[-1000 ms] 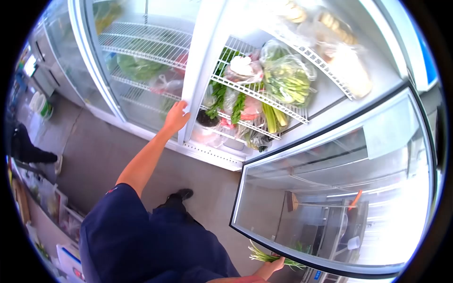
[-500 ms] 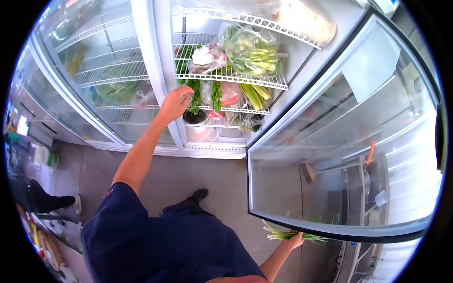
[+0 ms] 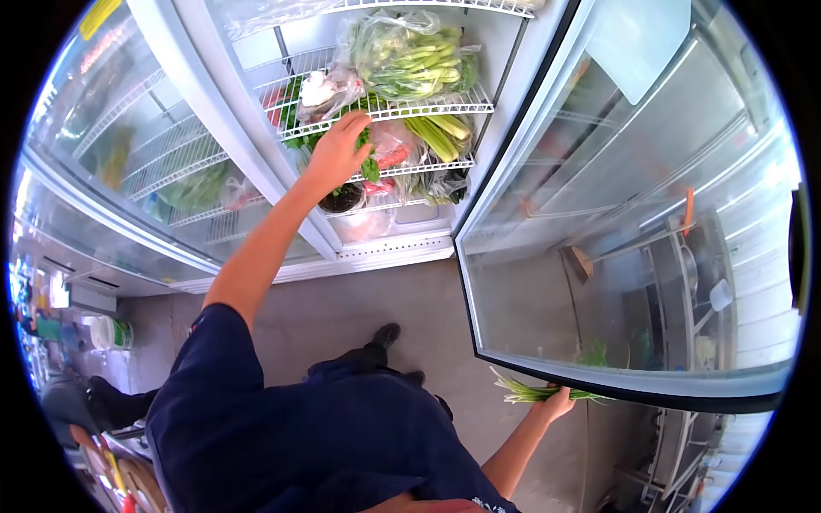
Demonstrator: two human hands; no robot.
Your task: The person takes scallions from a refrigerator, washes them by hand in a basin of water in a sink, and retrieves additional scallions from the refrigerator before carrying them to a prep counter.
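Observation:
My left hand (image 3: pixel 340 152) reaches into the refrigerator, in front of the wire shelf's edge. Its fingers are stretched forward and loosely bent, with nothing seen in them. Just behind it hang leafy green herbs (image 3: pixel 369 168), partly hidden by the hand. Close by are celery stalks (image 3: pixel 440 137) and a dark round container (image 3: pixel 342 198) lower down. Down at the right, my right hand (image 3: pixel 559 403) is closed around a bunch of green onions (image 3: pixel 526 392), beside the lower edge of the glass door (image 3: pixel 633 256).
On the upper wire shelf (image 3: pixel 389 111) lie a bag of green vegetables (image 3: pixel 419 64) and a bagged white vegetable (image 3: pixel 318 89). The open door swings out at my right. A white bucket (image 3: pixel 111 333) and another person's leg (image 3: pixel 120 406) are at the left.
My left hand has moved from beside the door frame further in, over the hanging herbs. My view has shifted nearer the shelves. The green onions stay in my right hand.

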